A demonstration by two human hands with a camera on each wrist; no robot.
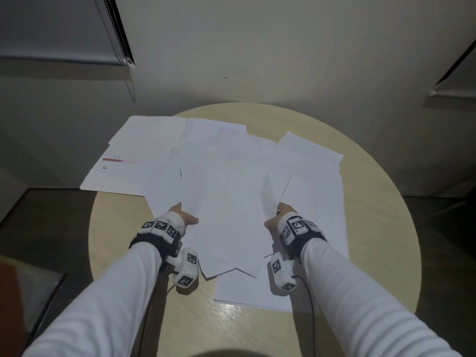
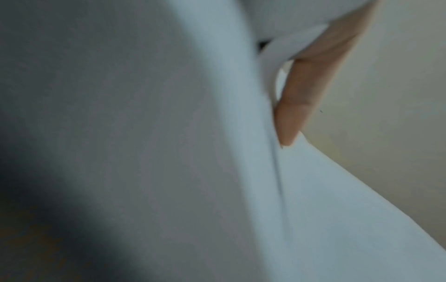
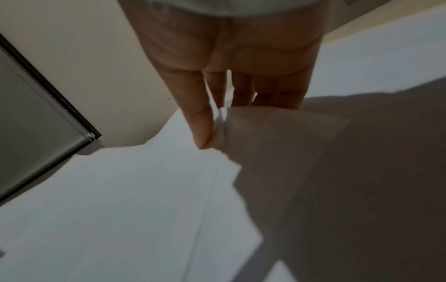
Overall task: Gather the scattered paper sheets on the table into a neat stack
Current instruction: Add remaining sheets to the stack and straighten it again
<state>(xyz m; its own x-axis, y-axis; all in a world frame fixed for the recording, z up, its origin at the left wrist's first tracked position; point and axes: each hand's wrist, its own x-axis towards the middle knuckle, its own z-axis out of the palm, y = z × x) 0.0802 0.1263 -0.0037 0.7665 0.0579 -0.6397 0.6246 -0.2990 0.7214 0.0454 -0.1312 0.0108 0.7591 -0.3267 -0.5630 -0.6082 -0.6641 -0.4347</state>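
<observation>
Several white paper sheets lie overlapping on a round beige table (image 1: 123, 253). I hold a loose bundle of sheets (image 1: 226, 202) lifted off the middle of the table, one hand on each side edge. My left hand (image 1: 184, 217) pinches its left edge, thumb on top. My right hand (image 1: 277, 215) pinches the right edge, which curls up. In the right wrist view the thumb (image 3: 200, 122) presses the paper (image 3: 144, 190) against the fingers behind it. A single finger (image 2: 296, 106) lies along the sheets (image 2: 169, 152) in the blurred left wrist view.
A sheet with a red bar (image 1: 121, 161) overhangs the table's left rim. More sheets (image 1: 316, 202) lie flat on the right and near side. A dark low surface (image 1: 46, 215) stands left of the table. The wall (image 1: 257, 60) is just behind.
</observation>
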